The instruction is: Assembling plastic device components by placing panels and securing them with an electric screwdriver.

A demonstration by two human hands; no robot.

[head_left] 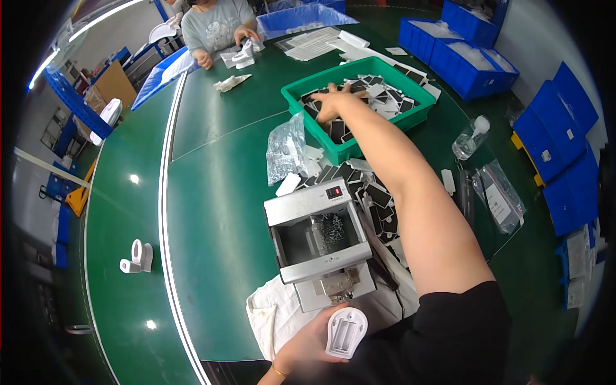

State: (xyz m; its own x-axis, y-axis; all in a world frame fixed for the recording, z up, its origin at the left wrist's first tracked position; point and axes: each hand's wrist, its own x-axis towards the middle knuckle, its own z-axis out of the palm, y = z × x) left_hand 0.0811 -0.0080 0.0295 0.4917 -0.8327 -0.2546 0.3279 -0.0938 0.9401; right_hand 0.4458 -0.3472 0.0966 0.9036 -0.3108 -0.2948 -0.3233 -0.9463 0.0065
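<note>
My left hand (309,341) is closed round a white plastic housing (335,350) at the near edge, its open battery compartment facing up. My right hand (336,102) reaches far forward into a green bin (350,151), fingers spread over loose small black-and-white flat pieces (385,96). I see nothing gripped in it, though the fingertips are partly hidden among the pieces. Between the two hands stands a silver screw feeder (307,208), with a heap of small screws (333,231) in its tray. More black-and-white pieces (382,196) lie on the table behind and beside the feeder.
A white cloth (269,308) lies under the feeder. Clear plastic bags (285,151), a clear bottle (471,138) and a black tool (466,196) lie around the bin. A white toilet-shaped item (138,256) stands at left. Across the table a person (218,32) handles a similar item.
</note>
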